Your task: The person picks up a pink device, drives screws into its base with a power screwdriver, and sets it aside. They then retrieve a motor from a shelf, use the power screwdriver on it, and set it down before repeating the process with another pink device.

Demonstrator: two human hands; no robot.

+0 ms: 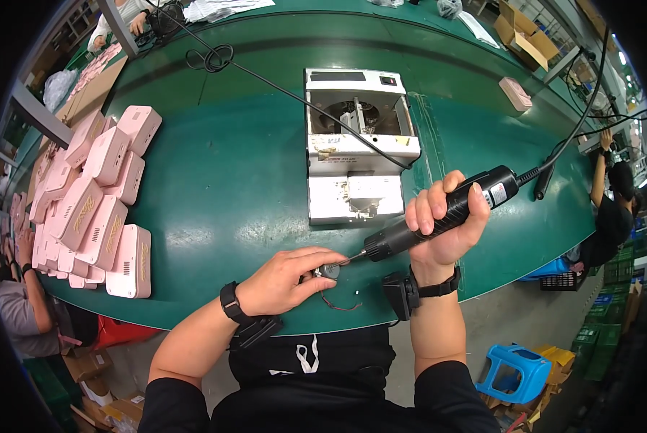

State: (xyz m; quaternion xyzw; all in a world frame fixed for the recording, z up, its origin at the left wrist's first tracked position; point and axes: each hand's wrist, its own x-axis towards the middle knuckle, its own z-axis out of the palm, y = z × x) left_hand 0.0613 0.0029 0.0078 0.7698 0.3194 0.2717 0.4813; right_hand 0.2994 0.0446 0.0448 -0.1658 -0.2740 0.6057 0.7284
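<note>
My right hand [449, 220] is wrapped round a black corded electric screwdriver [475, 198], tilted down to the left. Its thin bit reaches the small round grey motor [329, 271] that my left hand [287, 280] pinches between thumb and fingers near the table's front edge. A thin red and dark wire [343, 307] trails from the motor onto the green mat. Whether the bit sits in a screw is too small to tell. Just beyond my hands stands a white metal screw feeder machine [359, 148] with an open top bay.
Pink plastic housings [103, 209] are heaped at the left, and one pink piece [515, 94] lies far right. A black cable [294, 94] crosses over the machine. A blue stool [514, 373] stands on the floor at right. Other people work at both sides and far left.
</note>
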